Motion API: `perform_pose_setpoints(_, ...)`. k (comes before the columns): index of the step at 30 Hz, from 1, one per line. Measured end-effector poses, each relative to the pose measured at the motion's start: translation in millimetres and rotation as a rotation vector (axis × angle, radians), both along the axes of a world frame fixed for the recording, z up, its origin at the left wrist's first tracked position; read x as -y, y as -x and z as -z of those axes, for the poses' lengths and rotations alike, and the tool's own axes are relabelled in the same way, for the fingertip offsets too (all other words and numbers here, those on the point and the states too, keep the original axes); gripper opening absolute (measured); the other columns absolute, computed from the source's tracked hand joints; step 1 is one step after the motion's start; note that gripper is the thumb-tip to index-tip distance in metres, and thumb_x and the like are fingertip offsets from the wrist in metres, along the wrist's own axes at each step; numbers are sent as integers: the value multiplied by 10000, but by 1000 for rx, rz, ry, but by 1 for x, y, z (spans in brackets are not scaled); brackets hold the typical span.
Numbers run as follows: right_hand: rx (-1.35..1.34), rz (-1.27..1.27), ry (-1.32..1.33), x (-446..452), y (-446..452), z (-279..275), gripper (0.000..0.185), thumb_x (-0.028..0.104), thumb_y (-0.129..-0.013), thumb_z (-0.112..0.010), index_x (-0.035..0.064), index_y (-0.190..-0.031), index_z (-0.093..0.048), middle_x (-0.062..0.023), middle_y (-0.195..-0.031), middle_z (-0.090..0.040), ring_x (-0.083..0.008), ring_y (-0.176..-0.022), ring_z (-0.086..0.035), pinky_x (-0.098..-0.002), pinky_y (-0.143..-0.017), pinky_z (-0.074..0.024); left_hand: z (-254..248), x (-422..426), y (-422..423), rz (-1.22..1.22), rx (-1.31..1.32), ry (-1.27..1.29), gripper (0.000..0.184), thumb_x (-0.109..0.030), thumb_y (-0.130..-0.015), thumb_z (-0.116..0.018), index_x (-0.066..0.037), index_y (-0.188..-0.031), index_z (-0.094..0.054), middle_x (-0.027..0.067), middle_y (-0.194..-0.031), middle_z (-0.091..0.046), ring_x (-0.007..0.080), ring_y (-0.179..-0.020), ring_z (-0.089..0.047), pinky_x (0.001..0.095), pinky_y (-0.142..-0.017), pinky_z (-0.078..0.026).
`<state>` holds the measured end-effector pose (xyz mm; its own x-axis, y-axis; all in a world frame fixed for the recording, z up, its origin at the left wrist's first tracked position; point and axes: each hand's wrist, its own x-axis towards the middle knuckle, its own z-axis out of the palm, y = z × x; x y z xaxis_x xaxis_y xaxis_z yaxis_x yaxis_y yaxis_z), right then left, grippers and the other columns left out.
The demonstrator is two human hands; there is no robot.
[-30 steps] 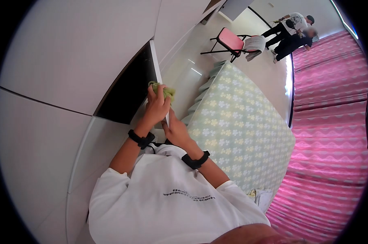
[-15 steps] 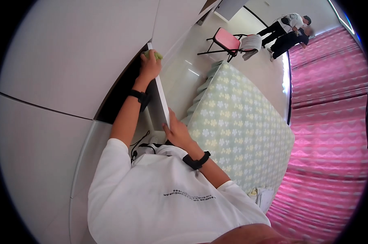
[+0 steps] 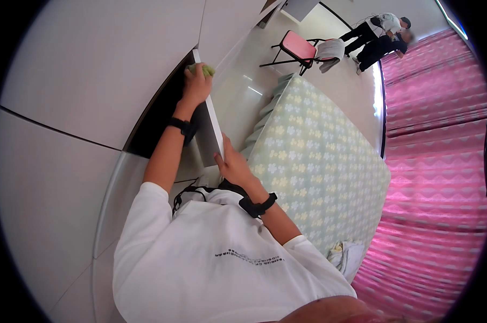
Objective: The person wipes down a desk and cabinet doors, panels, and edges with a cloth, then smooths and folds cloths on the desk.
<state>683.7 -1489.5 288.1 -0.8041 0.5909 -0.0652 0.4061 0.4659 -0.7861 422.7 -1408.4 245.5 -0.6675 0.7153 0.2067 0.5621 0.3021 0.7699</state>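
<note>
A white cabinet door [image 3: 207,129] stands open at an angle beside a dark opening [image 3: 156,116]. My left hand [image 3: 197,87] is closed around a green cloth [image 3: 208,70], pressing it over the door's top edge near the hinge end. Lower down, at the door's near free end, my right hand [image 3: 233,162] grips the edge, thumb on the inner face and fingers on the outer side. Black bands are on both wrists.
White cabinet panels [image 3: 55,129] fill the left. To the right is a bed [image 3: 319,161] with a flowered cover, a folded cloth [image 3: 347,255] on its near corner. Beyond are a pink chair [image 3: 299,47], two people [image 3: 380,40] standing, and pink curtains [image 3: 432,161].
My left hand has moved with the green cloth away from my right hand, along the door to its far end. My right hand has kept its hold on the near end.
</note>
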Motion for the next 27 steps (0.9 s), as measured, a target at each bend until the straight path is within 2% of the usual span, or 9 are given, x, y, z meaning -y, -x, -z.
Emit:
perform_pose_setpoints(7, -27, -4, -16, 4, 1, -1, 645, 148, -913, -549, 63, -1451, -204, -326, -1132, -570, -519, -982, -564, -531, -813, -469, -11, 75, -75, 143, -3, -32, 488, -266, -894, -544, -121, -1330, -378, 363, -1306, -306, 561, -1139, -409, 562, -987, -384)
perform_pose_setpoints(9, -40, -9, -93, 3, 2, 1, 655, 134, -871, -566, 18, -1425, -235, -316, -1055, -600, -491, -861, -603, -545, -731, -487, -17, 99, -101, 177, -10, -8, 479, -262, -911, -534, -93, -1330, -372, 363, -1288, -318, 555, -1142, -399, 551, -998, -374)
perform_pose_setpoints(11, -81, -33, -125, -2, -1, 19, 641, 121, -863, -572, 6, -1406, -250, -317, -1051, -598, -493, -865, -601, -546, -730, -488, -23, 122, -123, 214, -14, 19, 472, -259, -929, -523, -64, -1329, -366, 362, -1269, -329, 549, -1145, -390, 539, -1009, -363)
perform_pose_setpoints(13, -121, -55, -156, -5, -1, 20, 627, 109, -856, -579, -5, -1387, -266, -318, -1046, -596, -495, -869, -599, -547, -729, -489, -30, 139, -134, 353, 125, -12, 463, -240, -936, -512, -54, -1329, -355, 363, -1267, -330, 540, -1143, -382, 538, -1011, -357)
perform_pose_setpoints(16, -63, -51, -53, -3, -1, 15, 598, 78, -843, -582, -21, -1352, -286, -321, -1039, -592, -501, -881, -593, -553, -729, -487, -30, 143, -131, 382, 277, -49, 457, -233, -944, -500, -57, -1335, -342, 367, -1260, -334, 536, -1154, -366, 541, -1024, -343)
perform_pose_setpoints(17, -45, -40, -53, -3, -1, 12, 605, 88, -851, -575, -12, -1368, -276, -322, -1047, -592, -502, -887, -593, -554, -736, -486, -25, 140, -128, 379, 278, -45, 457, -233, -944, -500, -57, -1335, -342, 367, -1260, -334, 536, -1154, -366, 541, -1024, -343)
perform_pose_setpoints(19, -23, -32, -52, 1, 1, 4, 612, 98, -860, -569, -2, -1383, -267, -324, -1056, -591, -503, -893, -593, -555, -744, -485, -12, 123, -120, 317, 53, -56, 447, -245, -944, -491, -65, -1326, -344, 370, -1273, -314, 553, -1144, -378, 563, -1010, -359)
perform_pose_setpoints(21, 17, 6, -18, 4, 4, -5, 587, 112, -905, -552, 52, -1404, -250, -330, -1050, -591, -525, -947, -573, -537, -789, -471, -17, 108, -111, 258, 16, -8, 430, -248, -942, -490, -68, -1308, -357, 365, -1286, -302, 562, -1142, -385, 577, -996, -370)
perform_pose_setpoints(27, -29, -5, -56, 5, 5, -3, 595, 155, -920, -540, 74, -1428, -240, -320, -1057, -594, -516, -935, -582, -537, -793, -470, -22, 45, -58, 59, -132, 52, 356, -231, -912, -522, -46, -1200, -424, 354, -1250, -338, 559, -1116, -424, 592, -920, -427)
